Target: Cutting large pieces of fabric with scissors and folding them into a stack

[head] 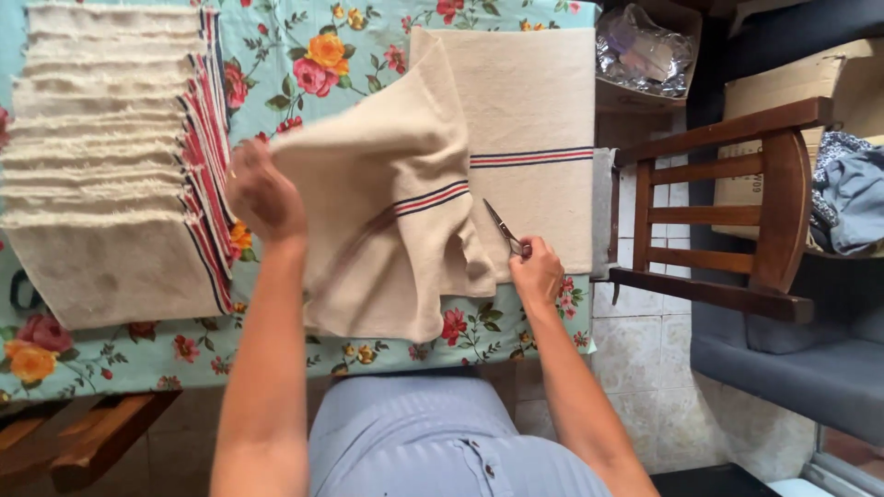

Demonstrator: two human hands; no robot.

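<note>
My left hand (262,195) grips the upper left corner of a beige cloth (387,193) with a red and dark blue stripe, lifting it so it drapes over the table. My right hand (537,272) holds small metal scissors (502,226), blades pointing up and left beside the cloth's right edge. A second beige striped cloth (539,101) lies flat beneath and to the right. On the left sits a fanned stack of folded beige cloths (110,156) with frayed edges and red-blue stripes.
The table wears a turquoise floral tablecloth (304,64). A wooden chair (727,212) stands at the right over a tiled floor. Behind it are a cardboard box (829,83), crumpled clear plastic (645,51) and blue fabric (852,198).
</note>
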